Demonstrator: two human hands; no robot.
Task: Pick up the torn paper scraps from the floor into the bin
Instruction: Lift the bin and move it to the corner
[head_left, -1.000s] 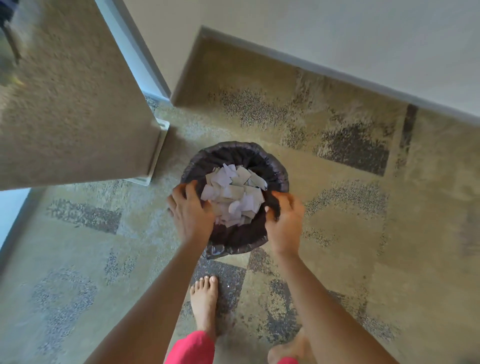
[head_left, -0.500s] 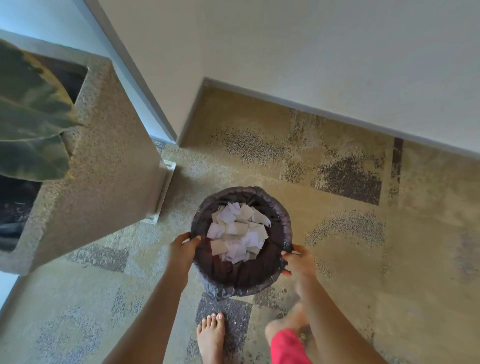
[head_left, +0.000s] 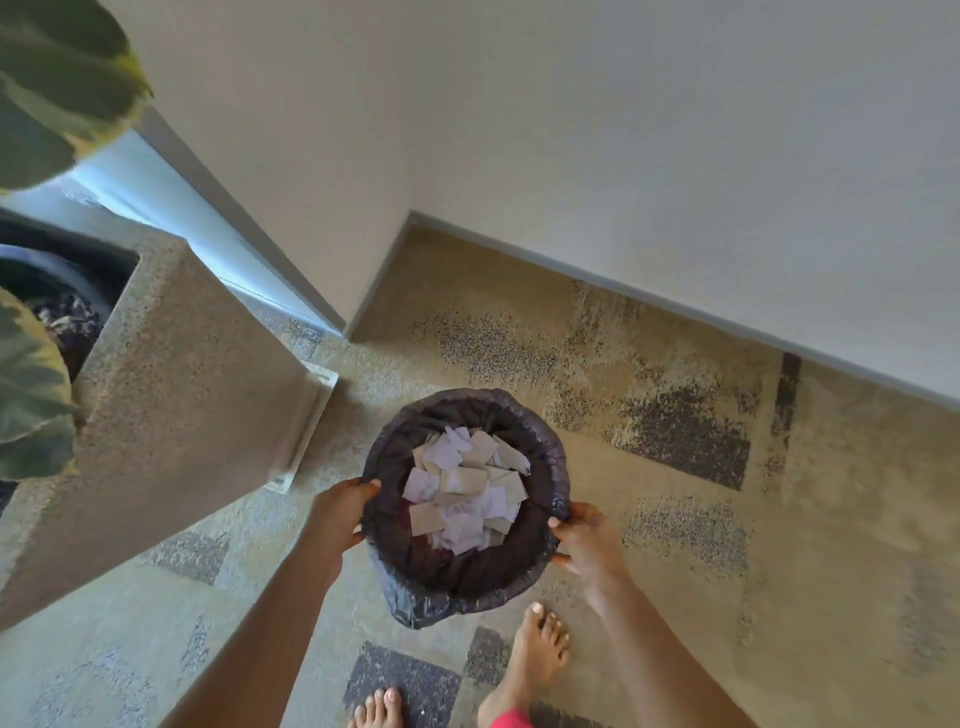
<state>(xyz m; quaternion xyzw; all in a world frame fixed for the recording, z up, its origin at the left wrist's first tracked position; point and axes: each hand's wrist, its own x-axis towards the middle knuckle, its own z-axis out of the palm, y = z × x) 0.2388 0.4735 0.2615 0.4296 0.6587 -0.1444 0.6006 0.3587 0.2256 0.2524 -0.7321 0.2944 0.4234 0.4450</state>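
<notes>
Grips the rim of the bin (head_left: 457, 584) with left hand (head_left: 337, 514) and right hand (head_left: 587, 540), paper scraps (head_left: 462, 493) heaped inside; stone planter (head_left: 197, 415) close left, wall (head_left: 623, 156) beyond, bare foot (head_left: 537, 654) just beneath.

Glossy plastic bin liner (head_left: 415, 608), speckled carpet (head_left: 675, 545)

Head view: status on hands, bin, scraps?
Left hand and right hand grip rim of round black bag-lined bin. Torn white paper scraps piled inside. Speckled stone planter close on left, apart from bin.
</notes>
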